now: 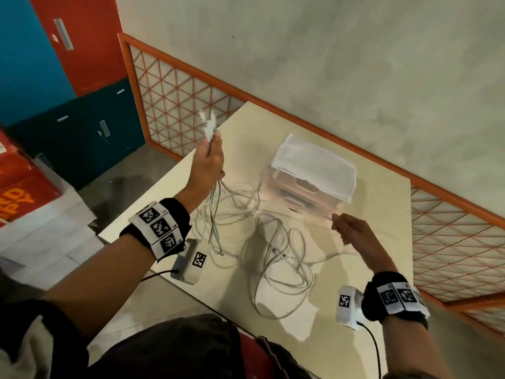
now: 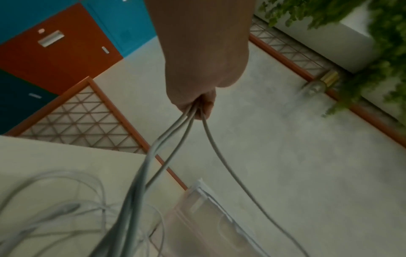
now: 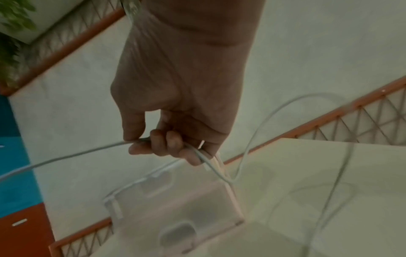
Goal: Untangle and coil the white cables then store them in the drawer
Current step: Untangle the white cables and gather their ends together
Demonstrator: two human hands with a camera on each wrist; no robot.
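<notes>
A tangle of white cables (image 1: 273, 247) lies on the cream table (image 1: 369, 214). My left hand (image 1: 207, 162) is raised above the table's left side and grips several cable strands (image 2: 175, 139), with white plug ends (image 1: 208, 124) sticking up past the fingers. My right hand (image 1: 347, 225) is held over the right side and pinches one white cable (image 3: 87, 151) between thumb and fingers; that strand runs off to the left. A translucent plastic drawer unit (image 1: 311, 173) with a white top stands behind the tangle, its drawers closed.
An orange-framed lattice rail (image 1: 175, 99) borders the table at the back and right. Blue and red cabinets (image 1: 68, 64) and stacked boxes (image 1: 27, 187) stand to the left. Green foliage (image 2: 384, 52) shows in the left wrist view.
</notes>
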